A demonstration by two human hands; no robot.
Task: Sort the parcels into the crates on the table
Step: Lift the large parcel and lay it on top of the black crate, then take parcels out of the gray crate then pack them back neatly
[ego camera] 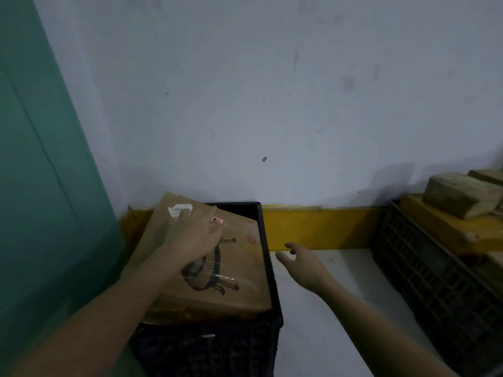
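A large brown cardboard parcel [239,270] with a black printed drawing and a white label lies tilted on top of a black plastic crate [269,281] at the lower centre. Its left side overhangs the crate's rim. My left hand [190,238] rests flat on the parcel's top, fingers straight toward the white label. My right hand [302,263] hovers open just right of the crate, above the white table [326,336], touching nothing.
A second dark crate [424,281] stands at the right, piled with several brown and yellow parcels [460,194]. A yellow rail [321,227] runs along the white wall behind the table. A green panel [40,186] fills the left side.
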